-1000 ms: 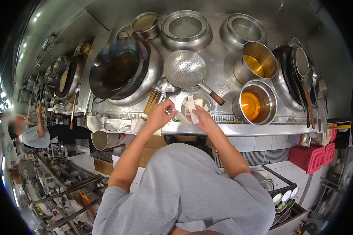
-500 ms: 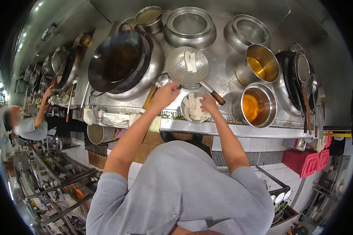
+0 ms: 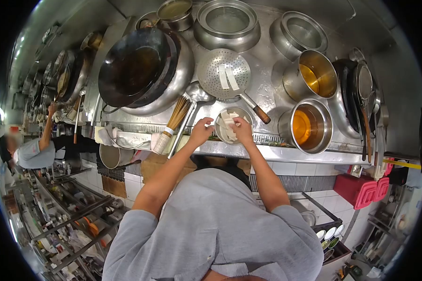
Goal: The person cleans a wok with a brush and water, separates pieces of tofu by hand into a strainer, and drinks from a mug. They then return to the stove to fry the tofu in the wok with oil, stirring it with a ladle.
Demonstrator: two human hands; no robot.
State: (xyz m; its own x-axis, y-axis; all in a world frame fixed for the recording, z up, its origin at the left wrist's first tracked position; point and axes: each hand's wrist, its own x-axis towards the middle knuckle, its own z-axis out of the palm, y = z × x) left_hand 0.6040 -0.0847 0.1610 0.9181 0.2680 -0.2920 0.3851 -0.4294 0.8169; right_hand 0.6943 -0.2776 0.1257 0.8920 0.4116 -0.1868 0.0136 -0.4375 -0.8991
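A metal bowl (image 3: 218,134) near the counter's front edge holds several flat white strips (image 3: 228,118). At its right side, my right hand (image 3: 242,131) has its fingers closed over a pale strip among them. My left hand (image 3: 201,133) is by the bowl's left rim, its curled fingers and thumb apart, with nothing seen between them. Beyond the bowl lies a perforated strainer (image 3: 211,68) with two white strips (image 3: 232,78) side by side on it. Its wooden-ended handle (image 3: 261,114) points towards the front right.
A dark wok (image 3: 126,61) stands at left, near a metal ladle (image 3: 199,92) and a bamboo brush (image 3: 177,114). Two pots of amber liquid (image 3: 301,126) are at right. Lidless round vessels (image 3: 227,40) stand behind. Another person (image 3: 35,152) works at far left.
My left hand has drawn back from the strainer's near edge to the bowl's left side. The two strips on the strainer now lie farther apart. My right hand stays at the bowl.
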